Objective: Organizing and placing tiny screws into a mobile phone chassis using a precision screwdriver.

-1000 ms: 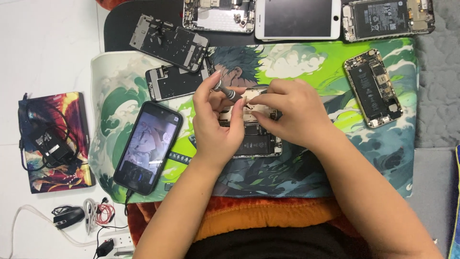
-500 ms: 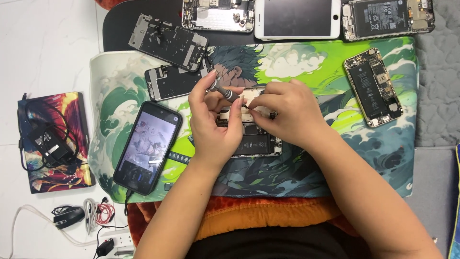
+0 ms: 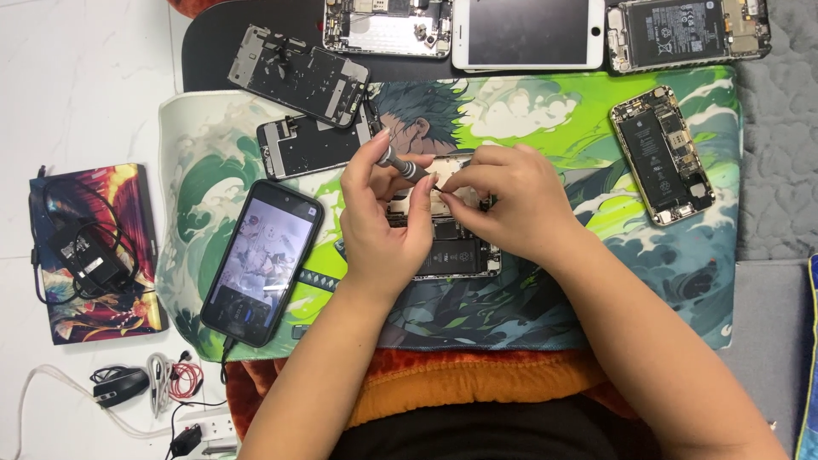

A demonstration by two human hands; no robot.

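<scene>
1. At the bottom of the frame lie an orange cloth (image 3: 460, 388) and the person's dark lap; both forearms rise from there to mid-frame.
2. The left hand (image 3: 383, 226) is curled, its fingers pinched round a small grey screwdriver (image 3: 405, 166) held slanting, tip down to the right. The right hand (image 3: 511, 200) is half closed, fingertips pressed on the top of the opened phone (image 3: 447, 247), which lies in the centre on the green printed mat (image 3: 596, 281).
3. That opened phone is thin, stiff and light, with bare, fragile parts inside; it is best steadied by its metal edges, not its cables. The screwdriver is slim and smooth, likely to slip unless gripped at its knurled collar.
4. Left of centre, a lit phone (image 3: 260, 260) lies plugged in; at far left, a coloured pouch (image 3: 94, 247) carries a black charger.
5. Along the top lie stripped phone frames (image 3: 298, 72), a white-fronted phone (image 3: 528, 34) and more open handsets.
6. The hands hide the screwdriver tip and whatever screw it meets; the top row is cut off by the frame.
</scene>
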